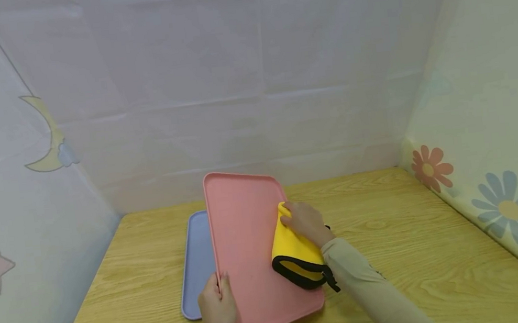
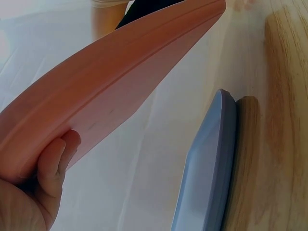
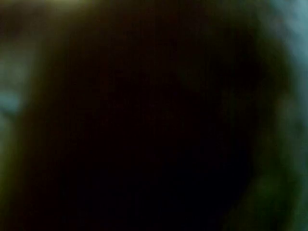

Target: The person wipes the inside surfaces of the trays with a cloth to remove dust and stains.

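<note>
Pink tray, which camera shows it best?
The head view: all four corners of the pink tray show. The left wrist view shows only part, from the side; the right wrist view is too dark to tell.

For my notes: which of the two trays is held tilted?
The pink tray, gripped at its edge by the left hand; the blue tray lies flat on the table.

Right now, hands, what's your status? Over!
Left hand grips pink tray, tilted up. Right hand holds yellow cloth over tray's inner face. Nearest other thing: blue tray on table, partly hidden behind pink one.
</note>
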Motion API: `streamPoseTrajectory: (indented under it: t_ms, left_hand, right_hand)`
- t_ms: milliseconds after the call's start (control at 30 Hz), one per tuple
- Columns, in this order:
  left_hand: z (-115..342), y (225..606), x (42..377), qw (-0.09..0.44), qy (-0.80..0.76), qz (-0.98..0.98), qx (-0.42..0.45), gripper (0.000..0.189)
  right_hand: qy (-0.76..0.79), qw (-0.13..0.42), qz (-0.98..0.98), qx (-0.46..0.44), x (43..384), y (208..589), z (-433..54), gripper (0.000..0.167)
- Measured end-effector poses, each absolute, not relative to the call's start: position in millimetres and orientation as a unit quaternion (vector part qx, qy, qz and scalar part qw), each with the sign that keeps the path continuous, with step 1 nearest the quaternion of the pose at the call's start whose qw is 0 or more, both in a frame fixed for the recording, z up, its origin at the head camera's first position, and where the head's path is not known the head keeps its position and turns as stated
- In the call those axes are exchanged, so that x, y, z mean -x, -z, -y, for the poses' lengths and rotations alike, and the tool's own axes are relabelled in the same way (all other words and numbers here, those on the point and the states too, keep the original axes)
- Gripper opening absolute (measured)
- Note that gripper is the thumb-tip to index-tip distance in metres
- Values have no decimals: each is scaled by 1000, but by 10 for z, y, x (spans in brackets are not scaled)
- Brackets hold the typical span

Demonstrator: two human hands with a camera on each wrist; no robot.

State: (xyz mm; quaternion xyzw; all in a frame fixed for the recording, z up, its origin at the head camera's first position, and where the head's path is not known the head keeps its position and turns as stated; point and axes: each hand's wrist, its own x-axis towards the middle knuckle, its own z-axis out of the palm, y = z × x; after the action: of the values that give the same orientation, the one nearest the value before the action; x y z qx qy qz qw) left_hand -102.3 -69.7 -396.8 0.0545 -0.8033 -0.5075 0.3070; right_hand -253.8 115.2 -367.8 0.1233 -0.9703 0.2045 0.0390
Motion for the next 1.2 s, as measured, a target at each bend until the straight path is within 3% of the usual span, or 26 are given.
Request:
streamPoseTrajectory:
  t_ms: [667, 900, 1200]
  left_hand:
    - [680, 3937, 1046, 327, 489, 807, -52, 29]
    - [673, 3931, 1043, 316, 498, 805, -65, 26]
    - [687, 3938, 1049, 293, 511, 804, -76, 28]
  right_hand:
    - [-269, 45, 951, -146, 2519, 3635, -1020, 27]
    - [-265, 43, 951, -155, 2497, 3599, -920, 34]
    - [-261, 46, 948, -175, 2457, 3555, -789, 30]
